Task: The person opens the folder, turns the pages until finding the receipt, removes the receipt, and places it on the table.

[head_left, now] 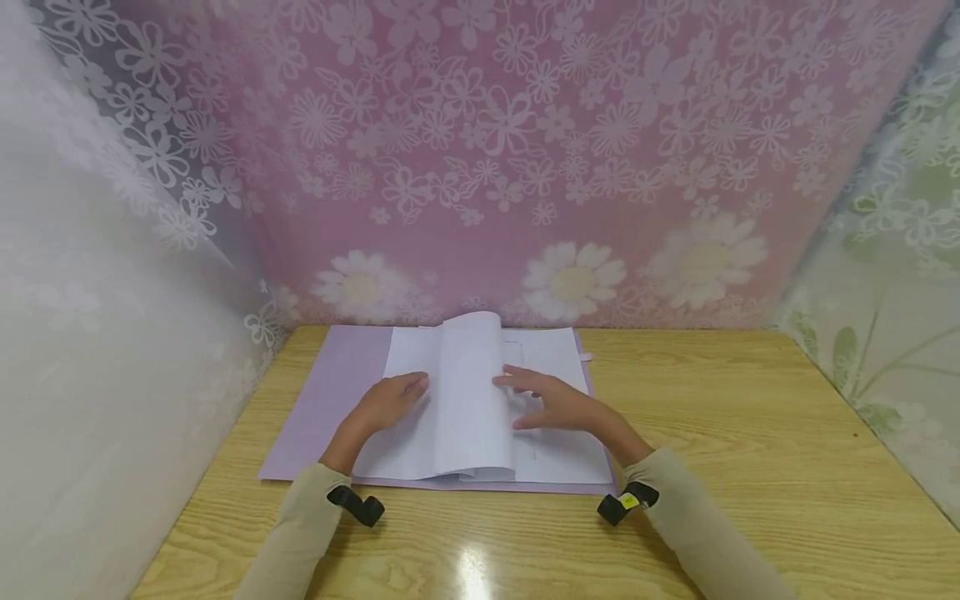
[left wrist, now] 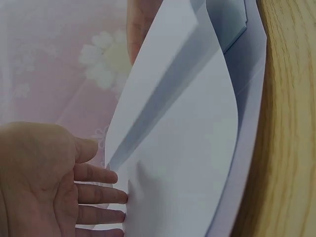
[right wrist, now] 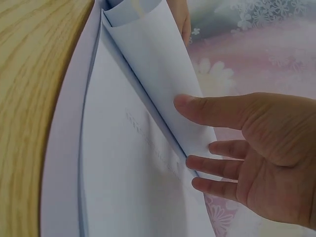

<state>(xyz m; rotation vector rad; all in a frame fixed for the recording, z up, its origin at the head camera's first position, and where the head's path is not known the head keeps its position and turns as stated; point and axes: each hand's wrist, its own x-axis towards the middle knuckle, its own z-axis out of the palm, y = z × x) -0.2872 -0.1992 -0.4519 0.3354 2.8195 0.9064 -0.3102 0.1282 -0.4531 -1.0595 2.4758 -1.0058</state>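
A pale purple folder [head_left: 307,408] lies opened flat on the wooden table, with white paper sheets [head_left: 558,450] inside it. One white sheet [head_left: 472,392] is raised in a rounded curl down the middle. My left hand [head_left: 390,402] is at the left of this curl, its fingers [left wrist: 98,193] stretched out straight at the paper. On the other side my right hand [head_left: 551,400] has its thumb apart from its extended fingers [right wrist: 217,168], which reach the curled sheet's edge. Whether the fingertips press on the paper is hard to tell. Faint print shows on the right-hand page.
A wooden table [head_left: 750,417] extends around the folder, mostly to the right and in front. Flower-patterned sheeting [head_left: 480,208] stands behind and at both sides. A small white tab [head_left: 586,357] sticks out at the folder's right edge.
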